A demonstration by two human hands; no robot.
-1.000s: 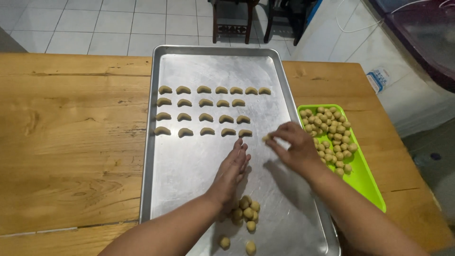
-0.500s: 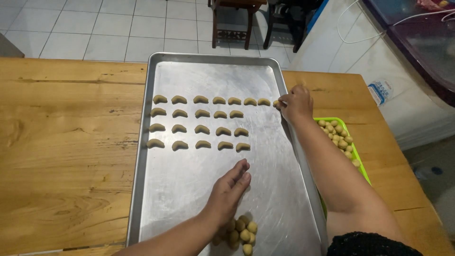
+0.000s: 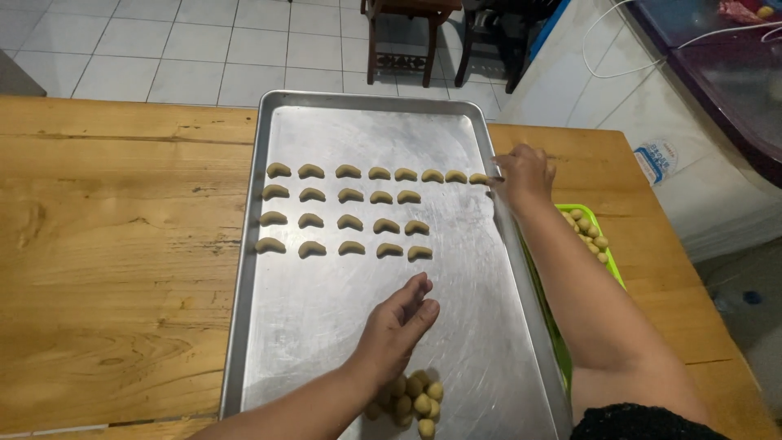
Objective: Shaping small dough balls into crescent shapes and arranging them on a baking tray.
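Metal tray (image 3: 326, 326): four rows of crescent dough pieces (image 3: 350, 220)
Right hand (image 3: 521, 175): at tray's far right rim, fingers curled, grip unclear
Left hand (image 3: 395, 326): open, empty, above dough balls (image 3: 411, 399)

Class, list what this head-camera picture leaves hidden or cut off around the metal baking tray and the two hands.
- Head view: the green plastic tray of dough balls is mostly hidden by the right forearm.
- The pile of small dough balls is partly covered by the left hand and cut by the bottom edge.
- The right hand hides its own fingers' grip at the silver metal baking tray's rim.
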